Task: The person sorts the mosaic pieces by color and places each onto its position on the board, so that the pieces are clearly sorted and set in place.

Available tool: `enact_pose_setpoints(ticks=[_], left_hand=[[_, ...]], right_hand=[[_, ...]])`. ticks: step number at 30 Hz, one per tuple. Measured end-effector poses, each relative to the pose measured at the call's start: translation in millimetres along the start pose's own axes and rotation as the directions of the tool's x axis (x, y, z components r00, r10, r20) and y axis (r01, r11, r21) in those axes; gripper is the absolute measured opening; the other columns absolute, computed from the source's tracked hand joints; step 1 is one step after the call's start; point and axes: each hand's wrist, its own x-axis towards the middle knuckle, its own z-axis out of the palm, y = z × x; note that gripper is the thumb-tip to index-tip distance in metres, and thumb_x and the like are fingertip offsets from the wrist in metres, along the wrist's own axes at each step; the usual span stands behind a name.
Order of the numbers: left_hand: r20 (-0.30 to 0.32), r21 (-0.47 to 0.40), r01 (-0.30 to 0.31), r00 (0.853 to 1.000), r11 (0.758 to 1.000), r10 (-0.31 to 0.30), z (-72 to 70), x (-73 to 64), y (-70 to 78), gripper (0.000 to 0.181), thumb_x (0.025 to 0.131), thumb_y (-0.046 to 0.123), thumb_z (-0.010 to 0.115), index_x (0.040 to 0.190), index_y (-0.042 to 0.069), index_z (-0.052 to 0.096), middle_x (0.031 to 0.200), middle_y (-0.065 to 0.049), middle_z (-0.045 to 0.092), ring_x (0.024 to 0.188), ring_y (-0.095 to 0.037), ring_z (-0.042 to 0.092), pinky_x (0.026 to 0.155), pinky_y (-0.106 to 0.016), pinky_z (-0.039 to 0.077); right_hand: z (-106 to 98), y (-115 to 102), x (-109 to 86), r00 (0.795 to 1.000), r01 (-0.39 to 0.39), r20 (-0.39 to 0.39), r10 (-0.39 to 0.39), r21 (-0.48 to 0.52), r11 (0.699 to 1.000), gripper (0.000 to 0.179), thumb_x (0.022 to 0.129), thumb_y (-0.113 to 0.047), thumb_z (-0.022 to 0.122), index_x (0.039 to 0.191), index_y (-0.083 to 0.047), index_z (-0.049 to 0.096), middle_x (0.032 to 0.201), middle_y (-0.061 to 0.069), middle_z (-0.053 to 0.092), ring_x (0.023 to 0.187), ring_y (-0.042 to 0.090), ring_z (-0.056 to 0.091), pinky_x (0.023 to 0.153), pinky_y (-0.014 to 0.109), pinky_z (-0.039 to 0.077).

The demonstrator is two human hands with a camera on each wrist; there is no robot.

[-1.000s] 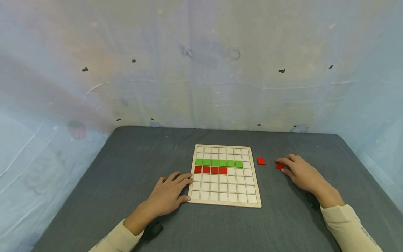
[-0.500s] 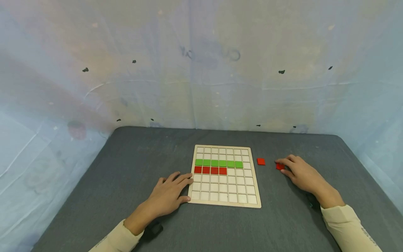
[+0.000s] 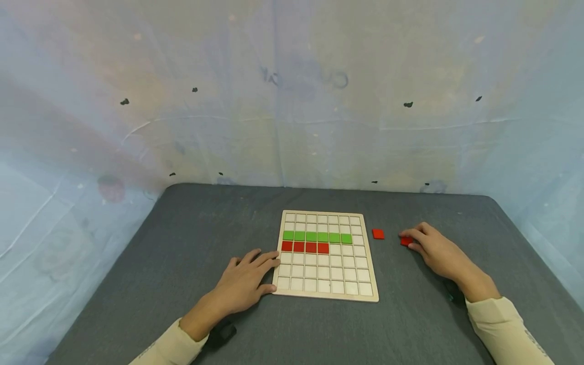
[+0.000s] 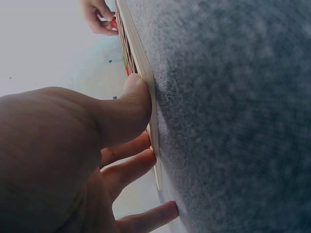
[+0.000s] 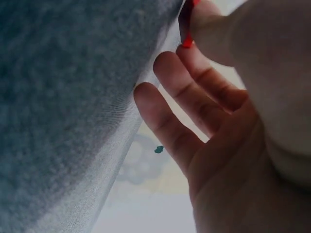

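A light wooden grid board (image 3: 328, 297) lies flat on the dark grey table. Across it run a row of green square tiles (image 3: 312, 236) and, just below, a shorter row of red square tiles (image 3: 298, 247). My left hand (image 3: 245, 282) rests at the board's left edge, thumb and fingertips touching the rim with fingers spread. Right of the board, my right hand (image 3: 441, 252) pinches a loose red tile (image 3: 406, 242) between thumb and index finger. In the right wrist view this red tile (image 5: 188, 41) looks tilted, its underside partly showing; the thumb covers much of it.
Another loose red tile (image 3: 378, 233) lies between the board and my right hand. Behind the table (image 3: 219, 213) hangs a pale cloth backdrop (image 3: 301, 147) with small dark marks. A black device (image 3: 222, 333) sits under my left wrist.
My right thumb and fingers have shifted very slightly at the red tile, which now looks a little tilted. My left hand and the board have stayed in place.
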Motion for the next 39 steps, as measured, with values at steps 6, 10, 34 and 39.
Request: enact_pose_setpoints(ticks=[6,10,34,39], left_hand=[[0.002,-0.001,0.009,1.000,1.000,-0.009,-0.1,0.8,-0.1,0.059,0.093,0.043,0.067,0.146,0.024,0.051,0.158,0.006,0.040,0.145,-0.032,0.038,0.099,-0.063,0.038],[-0.002,0.003,0.005,1.000,1.000,-0.005,0.0,0.6,0.1,0.059,0.093,0.043,0.067,0.146,0.024,0.051,0.158,0.006,0.040,0.144,-0.032,0.038,0.099,-0.063,0.038],[-0.001,0.008,0.002,1.000,1.000,-0.002,0.3,1.0,-0.4,0.059,0.092,0.043,0.067,0.145,0.023,0.052,0.158,0.005,0.040,0.145,-0.034,0.038,0.100,-0.064,0.037],[0.001,0.012,0.006,1.000,1.000,-0.006,0.8,1.0,-0.2,0.058,0.093,0.043,0.067,0.146,0.024,0.051,0.158,0.006,0.040,0.145,-0.033,0.038,0.100,-0.063,0.037]], right_hand=[[-0.2,-0.2,-0.8,0.999,-0.019,0.026,0.019,-0.004,1.000,0.033,0.095,-0.012,0.066,0.129,-0.011,0.064,0.107,0.009,0.059,0.085,0.017,0.060,0.068,0.036,0.049],[-0.7,-0.1,-0.4,0.999,-0.014,0.032,0.015,-0.015,1.000,0.034,0.094,-0.011,0.068,0.128,-0.011,0.064,0.106,0.009,0.060,0.086,0.019,0.060,0.069,0.037,0.050],[-1.5,-1.4,1.8,0.998,-0.034,0.052,0.035,-0.015,0.999,0.034,0.095,-0.015,0.067,0.128,-0.014,0.063,0.107,0.008,0.062,0.089,0.022,0.062,0.072,0.043,0.052],[-1.9,-4.0,2.2,0.998,-0.037,0.056,0.036,0.005,0.999,0.033,0.096,-0.015,0.066,0.130,-0.015,0.062,0.111,0.008,0.062,0.094,0.023,0.063,0.076,0.046,0.053]])
